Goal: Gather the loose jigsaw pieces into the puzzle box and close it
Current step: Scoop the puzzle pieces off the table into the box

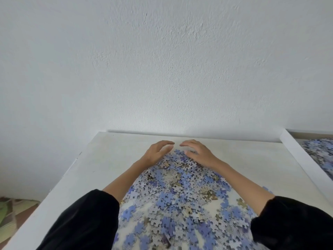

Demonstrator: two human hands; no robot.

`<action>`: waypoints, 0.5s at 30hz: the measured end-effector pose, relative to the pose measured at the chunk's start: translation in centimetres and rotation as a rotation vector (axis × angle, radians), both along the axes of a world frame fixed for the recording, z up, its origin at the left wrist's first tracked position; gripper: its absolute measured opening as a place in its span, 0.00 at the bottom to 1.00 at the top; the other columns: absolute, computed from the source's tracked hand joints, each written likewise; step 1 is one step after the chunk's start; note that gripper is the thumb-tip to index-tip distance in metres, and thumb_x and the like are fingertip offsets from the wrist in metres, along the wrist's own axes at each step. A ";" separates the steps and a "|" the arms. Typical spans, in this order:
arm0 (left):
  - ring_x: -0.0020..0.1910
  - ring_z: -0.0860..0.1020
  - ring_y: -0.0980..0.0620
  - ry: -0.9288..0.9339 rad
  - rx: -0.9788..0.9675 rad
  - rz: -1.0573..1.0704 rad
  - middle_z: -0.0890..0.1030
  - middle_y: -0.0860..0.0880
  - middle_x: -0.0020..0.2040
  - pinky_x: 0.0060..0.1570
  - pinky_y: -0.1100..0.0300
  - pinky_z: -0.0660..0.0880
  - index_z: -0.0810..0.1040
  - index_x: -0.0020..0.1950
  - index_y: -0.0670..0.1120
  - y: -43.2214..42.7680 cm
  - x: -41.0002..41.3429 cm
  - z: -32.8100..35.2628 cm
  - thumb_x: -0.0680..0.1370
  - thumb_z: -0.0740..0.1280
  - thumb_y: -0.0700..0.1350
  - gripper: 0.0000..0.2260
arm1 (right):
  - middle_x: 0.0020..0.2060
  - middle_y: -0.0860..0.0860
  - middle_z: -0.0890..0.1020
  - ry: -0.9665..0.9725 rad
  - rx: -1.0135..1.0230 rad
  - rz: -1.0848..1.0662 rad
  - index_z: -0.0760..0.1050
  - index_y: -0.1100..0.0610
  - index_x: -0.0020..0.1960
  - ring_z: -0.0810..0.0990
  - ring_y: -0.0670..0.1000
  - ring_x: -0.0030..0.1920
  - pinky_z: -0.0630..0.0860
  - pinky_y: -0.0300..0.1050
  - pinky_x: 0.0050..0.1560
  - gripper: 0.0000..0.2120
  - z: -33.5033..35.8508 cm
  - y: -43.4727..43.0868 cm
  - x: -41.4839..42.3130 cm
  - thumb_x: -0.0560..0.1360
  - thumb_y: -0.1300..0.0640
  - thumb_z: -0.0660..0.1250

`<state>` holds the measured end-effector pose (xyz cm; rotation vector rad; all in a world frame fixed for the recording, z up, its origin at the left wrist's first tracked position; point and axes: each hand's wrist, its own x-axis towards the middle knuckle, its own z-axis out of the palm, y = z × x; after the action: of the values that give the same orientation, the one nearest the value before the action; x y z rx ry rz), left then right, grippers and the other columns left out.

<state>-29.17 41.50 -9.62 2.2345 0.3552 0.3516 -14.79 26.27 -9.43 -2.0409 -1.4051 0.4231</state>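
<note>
A wide heap of loose jigsaw pieces, blue and grey-white with a few tan ones, covers the near middle of the white table. My left hand and my right hand lie cupped at the far edge of the heap, fingertips almost meeting, palms toward me and fingers spread. Both forearms flank the pile, in black sleeves. At the right edge the puzzle box shows its white rim, with more blue pieces inside. No lid is in view.
A white textured wall rises right behind the table's far edge. At the lower left, beyond the table's left edge, lies a patterned green and brown fabric on the floor.
</note>
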 end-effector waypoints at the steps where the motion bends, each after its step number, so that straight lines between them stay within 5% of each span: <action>1: 0.60 0.74 0.54 0.041 -0.003 -0.007 0.76 0.49 0.62 0.58 0.58 0.69 0.74 0.64 0.47 -0.3 0.0 0.1 0.72 0.52 0.65 0.31 | 0.68 0.48 0.67 -0.042 -0.065 0.009 0.68 0.51 0.67 0.63 0.48 0.68 0.59 0.47 0.67 0.17 0.0 0.4 -0.2 0.79 0.53 0.59; 6: 0.61 0.66 0.59 0.123 0.110 -0.067 0.71 0.47 0.68 0.55 0.71 0.59 0.68 0.70 0.44 -2.2 -0.1 0.0 0.82 0.53 0.49 0.18 | 0.71 0.49 0.64 -0.180 -0.168 -0.006 0.61 0.54 0.72 0.58 0.49 0.70 0.54 0.45 0.69 0.21 -1.1 0.8 -0.9 0.80 0.53 0.54; 11: 0.66 0.69 0.48 0.156 0.035 -0.050 0.71 0.45 0.68 0.62 0.59 0.64 0.66 0.71 0.44 -2.2 -1.5 0.7 0.81 0.53 0.54 0.21 | 0.70 0.51 0.66 -0.122 -0.161 -0.013 0.62 0.54 0.71 0.60 0.50 0.70 0.56 0.44 0.67 0.19 -0.4 -0.7 -1.5 0.81 0.55 0.52; 15: 0.66 0.69 0.48 0.119 0.048 -0.003 0.71 0.44 0.68 0.60 0.60 0.65 0.68 0.69 0.41 -1.5 -3.7 1.7 0.82 0.53 0.48 0.18 | 0.70 0.51 0.66 -0.077 -0.106 -0.077 0.61 0.51 0.71 0.62 0.51 0.69 0.57 0.47 0.67 0.19 0.4 -3.6 -1.0 0.81 0.53 0.53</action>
<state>-32.91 39.96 -7.94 2.3083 0.4097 0.2282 -15.78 22.70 -9.02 -2.2103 -1.3699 0.3984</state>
